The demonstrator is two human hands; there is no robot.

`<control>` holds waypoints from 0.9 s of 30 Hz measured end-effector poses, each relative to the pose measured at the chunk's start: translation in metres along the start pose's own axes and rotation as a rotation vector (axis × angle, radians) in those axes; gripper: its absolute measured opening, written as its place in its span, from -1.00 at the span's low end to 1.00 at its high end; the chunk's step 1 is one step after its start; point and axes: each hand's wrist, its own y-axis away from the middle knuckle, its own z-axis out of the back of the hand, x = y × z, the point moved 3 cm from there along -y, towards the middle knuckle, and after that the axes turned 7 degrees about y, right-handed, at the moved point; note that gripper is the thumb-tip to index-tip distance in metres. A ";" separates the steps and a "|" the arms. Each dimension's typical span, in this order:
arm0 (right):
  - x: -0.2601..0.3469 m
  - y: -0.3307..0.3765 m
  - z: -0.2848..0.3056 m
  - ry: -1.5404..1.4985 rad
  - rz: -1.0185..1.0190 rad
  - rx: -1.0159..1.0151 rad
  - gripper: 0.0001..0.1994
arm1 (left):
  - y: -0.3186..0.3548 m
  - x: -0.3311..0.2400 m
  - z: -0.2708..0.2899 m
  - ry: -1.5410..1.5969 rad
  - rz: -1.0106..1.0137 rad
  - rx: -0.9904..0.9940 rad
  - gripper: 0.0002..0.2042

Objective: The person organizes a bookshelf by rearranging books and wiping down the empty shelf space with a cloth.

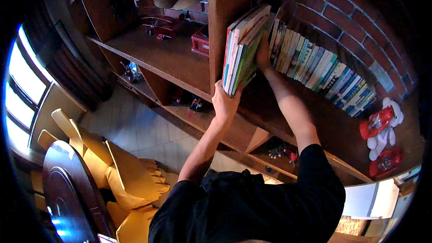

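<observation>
Several thin, tall books [243,47] stand upright as a bundle on the wooden shelf, against its upright divider [218,27]. My left hand [226,102] is closed round the bundle's lower front corner. On the bundle's right side, my right hand [263,54] presses against a green cover; its fingers are partly hidden behind the books and in shadow. Just right of that hand begins a long row of smaller books [315,65], leaning along the brick wall.
A white plush toy [380,141] sits with red lanterns [377,123] at the shelf's right end. Left of the divider are a red model plane [162,29] and a red box [200,42]. Yellow-covered chairs [130,177] surround a dark round table [67,189] at lower left.
</observation>
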 end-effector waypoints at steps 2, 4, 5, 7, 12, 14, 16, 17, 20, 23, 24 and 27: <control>0.000 0.009 -0.003 0.087 0.083 -0.026 -0.36 | 0.007 0.004 0.002 -0.038 0.058 0.017 -0.43; 0.005 0.019 -0.015 0.100 0.083 -0.081 -0.38 | 0.014 0.020 0.001 -0.054 0.062 0.018 -0.43; 0.006 0.026 -0.022 0.091 0.067 -0.110 -0.39 | 0.017 0.027 0.001 -0.064 0.064 0.017 -0.43; 0.003 0.035 -0.026 0.095 0.037 -0.167 -0.41 | 0.018 0.027 -0.004 -0.063 0.042 -0.004 -0.43; -0.013 0.033 -0.022 0.128 -0.011 -0.217 -0.47 | 0.018 0.028 -0.008 -0.038 0.053 -0.009 -0.46; -0.040 0.027 0.000 0.242 0.047 -0.250 -0.44 | 0.017 0.020 -0.007 -0.011 0.079 0.106 -0.48; -0.030 0.027 -0.013 0.229 0.065 -0.229 -0.40 | 0.013 0.020 0.005 0.053 0.031 0.141 -0.48; -0.010 0.035 -0.031 0.161 0.056 -0.205 -0.38 | 0.009 0.024 0.014 0.105 -0.037 0.130 -0.48; -0.018 0.035 -0.023 0.175 -0.045 -0.129 -0.33 | -0.010 0.005 0.020 0.266 -0.172 0.123 -0.55; -0.064 0.021 0.010 0.423 -0.196 -0.087 -0.29 | -0.022 -0.026 0.029 0.363 -0.010 0.196 -0.65; -0.062 0.020 0.007 0.444 -0.200 -0.099 -0.29 | -0.024 -0.023 0.027 0.368 -0.051 0.167 -0.66; -0.047 0.028 -0.003 0.345 -0.139 -0.188 -0.28 | -0.020 -0.020 0.024 0.303 -0.108 0.083 -0.67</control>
